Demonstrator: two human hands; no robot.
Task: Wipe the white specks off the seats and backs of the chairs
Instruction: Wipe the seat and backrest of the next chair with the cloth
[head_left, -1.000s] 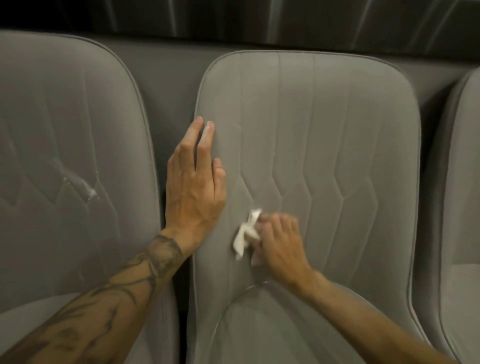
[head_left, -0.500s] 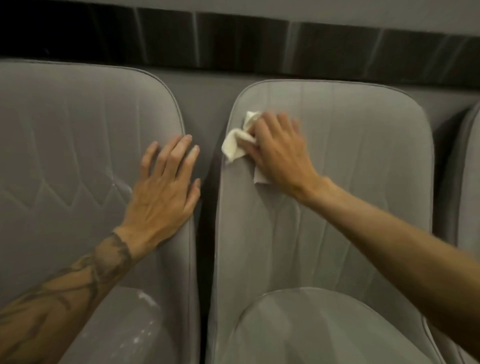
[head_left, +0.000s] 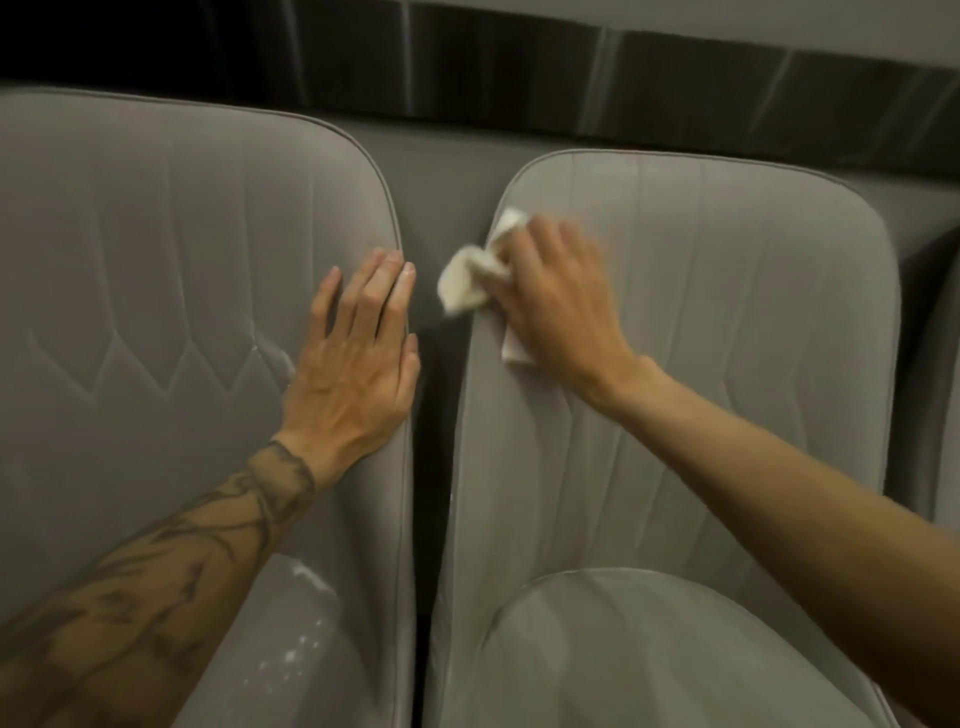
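White specks (head_left: 301, 649) are scattered over the seat of the left chair (head_left: 156, 260), toward 7 o'clock in the view. A white smear (head_left: 275, 358) is seen on its back, at 9 o'clock of the left hand (head_left: 353, 358). That hand is laid flat, fingers straight, on the back's 3 o'clock edge. A white cloth (head_left: 470, 283) is gripped by the blurred right hand (head_left: 561, 306) and pressed to the 10 o'clock corner of the back of the right chair (head_left: 727, 312). A dark wall strip (head_left: 519, 67) is seen at 12 o'clock.
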